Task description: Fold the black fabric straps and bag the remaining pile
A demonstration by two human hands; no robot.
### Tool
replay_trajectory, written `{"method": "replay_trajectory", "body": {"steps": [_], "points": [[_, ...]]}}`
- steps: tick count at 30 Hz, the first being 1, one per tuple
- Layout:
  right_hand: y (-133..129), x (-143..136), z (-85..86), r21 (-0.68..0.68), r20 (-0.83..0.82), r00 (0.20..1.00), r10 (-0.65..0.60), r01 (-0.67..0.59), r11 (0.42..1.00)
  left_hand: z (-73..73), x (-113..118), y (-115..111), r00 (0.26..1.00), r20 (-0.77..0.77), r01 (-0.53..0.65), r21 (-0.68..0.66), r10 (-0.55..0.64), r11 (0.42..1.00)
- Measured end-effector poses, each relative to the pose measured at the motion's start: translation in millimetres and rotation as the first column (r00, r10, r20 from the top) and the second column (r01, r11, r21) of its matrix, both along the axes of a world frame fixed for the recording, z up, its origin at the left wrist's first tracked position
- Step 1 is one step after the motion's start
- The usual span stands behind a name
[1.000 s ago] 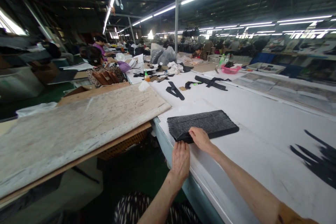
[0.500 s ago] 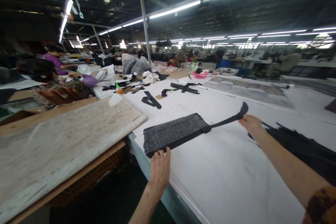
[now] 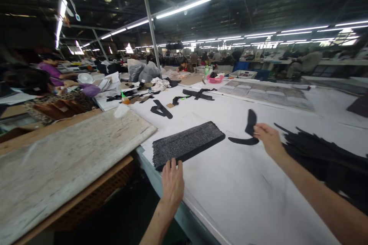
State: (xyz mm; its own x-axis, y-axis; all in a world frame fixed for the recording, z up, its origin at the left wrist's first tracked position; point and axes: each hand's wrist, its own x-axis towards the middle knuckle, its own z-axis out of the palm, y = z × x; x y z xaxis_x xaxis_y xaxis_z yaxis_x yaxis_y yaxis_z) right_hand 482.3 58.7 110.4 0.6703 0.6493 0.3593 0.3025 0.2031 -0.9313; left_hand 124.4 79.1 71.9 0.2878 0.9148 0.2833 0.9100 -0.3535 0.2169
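A stack of dark grey fabric pieces (image 3: 188, 139) with a black front edge lies on the white-covered table (image 3: 230, 183). My left hand (image 3: 172, 180) rests its slightly parted fingers on the stack's near left edge, stretched out rather than gripping. To the right of the stack, my right hand (image 3: 267, 138) pinches a black fabric strip (image 3: 251, 122) between thumb and fingers. One end of that strip stands up above the fingertips, and the other curves down to the left, apart from the stack. A heap of black strips (image 3: 322, 153) lies beneath and beyond my right forearm.
Farther back lie folded black strips (image 3: 162, 110) and crossed black strips (image 3: 199, 94). A pink basket (image 3: 215, 79) and an orange bottle (image 3: 125, 98) stand beyond. A pale board (image 3: 71, 164) fills the left side. Another person in purple (image 3: 50, 71) sits at far left.
The black strip, earlier stretched straight out from the stack's corner, has come off it and now hangs bent from my right hand. My left hand stays on the stack.
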Motion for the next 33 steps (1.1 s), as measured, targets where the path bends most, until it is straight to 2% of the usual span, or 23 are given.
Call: {"method": "replay_trajectory", "body": {"steps": [1, 2, 3, 4, 6, 7, 8, 9, 11, 13, 16, 18, 19, 21, 22, 24, 25, 27, 33], "points": [[-3.0, -29.6, -5.2, -0.081, 0.118, 0.990, 0.083, -0.073, 0.994, 4.0, 1.1, -2.3, 0.986, 0.168, 0.036, -0.088, -0.021, 0.995], [-6.4, -59.0, -10.6, -0.123, 0.243, 0.958, 0.154, -0.127, 0.984, 7.6, 2.4, -4.3, 0.934, 0.356, 0.097, -0.213, -0.015, 0.972], [-10.0, -87.0, -16.5, -0.146, 0.346, 0.910, 0.230, -0.190, 0.971, 10.3, 3.4, -6.1, 0.840, 0.541, 0.180, -0.349, 0.040, 0.920], [-13.4, -112.8, -23.0, -0.166, 0.441, 0.848, 0.294, -0.245, 0.955, 12.0, 3.7, -7.2, 0.715, 0.684, 0.275, -0.467, 0.146, 0.841], [-18.9, -155.6, -37.7, -0.194, 0.624, 0.697, 0.353, -0.299, 0.934, 11.8, 1.4, -7.8, 0.463, 0.791, 0.418, -0.593, 0.401, 0.688], [-20.9, -172.2, -45.6, -0.209, 0.716, 0.599, 0.359, -0.306, 0.929, 10.0, -1.4, -7.4, 0.379, 0.788, 0.447, -0.615, 0.486, 0.649], [-22.4, -185.7, -53.3, -0.225, 0.793, 0.495, 0.355, -0.303, 0.926, 7.5, -5.2, -6.7, 0.340, 0.774, 0.443, -0.633, 0.534, 0.635], [-23.7, -196.3, -60.5, -0.243, 0.851, 0.393, 0.349, -0.295, 0.924, 4.4, -9.4, -5.9, 0.340, 0.761, 0.416, -0.648, 0.552, 0.638], [-26.2, -210.3, -71.3, -0.291, 0.904, 0.234, 0.357, -0.275, 0.916, -2.0, -17.8, -5.1, 0.415, 0.739, 0.344, -0.668, 0.531, 0.660], [-29.3, -216.0, -75.7, -0.346, 0.908, 0.148, 0.393, -0.266, 0.900, -6.6, -24.0, -5.8, 0.523, 0.706, 0.282, -0.673, 0.478, 0.684], [-34.8, -210.3, -72.0, -0.412, 0.887, 0.083, 0.454, -0.302, 0.860, -7.7, -27.4, -9.4, 0.691, 0.623, 0.184, -0.641, 0.366, 0.745], [-38.3, -197.3, -67.0, -0.417, 0.883, 0.094, 0.459, -0.288, 0.862, -5.8, -27.1, -12.4, 0.787, 0.538, 0.100, -0.596, 0.303, 0.797], [-39.9, -188.6, -64.9, -0.412, 0.887, 0.114, 0.447, -0.238, 0.879, -4.8, -26.5, -13.8, 0.824, 0.491, 0.058, -0.570, 0.282, 0.820], [-43.2, -168.9, -62.6, -0.420, 0.894, 0.158, 0.420, -0.032, 0.907, -3.6, -24.8, -16.5, 0.880, 0.401, -0.009, -0.521, 0.254, 0.853], [-45.0, -159.0, -62.5, -0.443, 0.889, 0.174, 0.422, 0.101, 0.891, -3.5, -23.6, -17.7, 0.902, 0.359, -0.030, -0.502, 0.240, 0.864], [-48.6, -141.9, -63.9, -0.507, 0.862, 0.204, 0.464, 0.330, 0.797, -4.1, -20.6, -20.1, 0.935, 0.288, -0.049, -0.475, 0.208, 0.879], [-50.2, -135.3, -65.0, -0.531, 0.846, 0.215, 0.487, 0.402, 0.746, -4.2, -18.7, -21.3, 0.947, 0.259, -0.050, -0.469, 0.191, 0.882], [-51.8, -126.3, -67.4, -0.555, 0.828, 0.223, 0.515, 0.459, 0.694, -3.6, -14.6, -23.6, 0.962, 0.215, -0.050, -0.462, 0.167, 0.885], [-41.2, -111.1, -72.2, -0.564, 0.824, 0.220, 0.522, 0.411, 0.716, 3.1, -4.5, -27.8, 0.973, 0.172, -0.065, -0.424, 0.151, 0.903]]}}
